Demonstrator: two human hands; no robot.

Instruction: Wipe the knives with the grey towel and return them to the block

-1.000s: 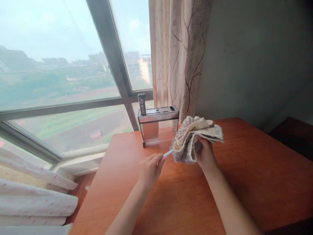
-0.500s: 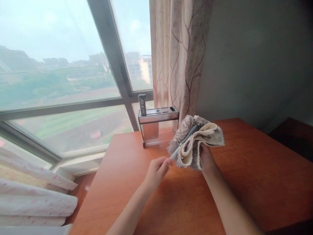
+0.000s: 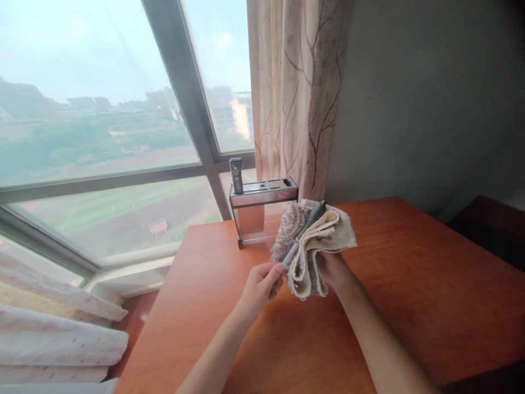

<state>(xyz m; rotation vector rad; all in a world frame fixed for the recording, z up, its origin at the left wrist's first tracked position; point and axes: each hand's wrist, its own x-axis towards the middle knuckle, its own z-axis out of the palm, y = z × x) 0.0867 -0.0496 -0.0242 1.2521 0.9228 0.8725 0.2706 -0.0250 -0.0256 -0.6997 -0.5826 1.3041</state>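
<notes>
Just behind cloth point(image 3: 314, 249), probably a knife block point(image 3: 262, 210)

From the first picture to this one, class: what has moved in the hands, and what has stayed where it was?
The tool has slid further through the cloth: its dark end, hidden a second ago, now sticks out at the top. The right hand with the cloth has dropped slightly, and the left hand still pinches the pale end. The metal rack and the table are unchanged.
</notes>
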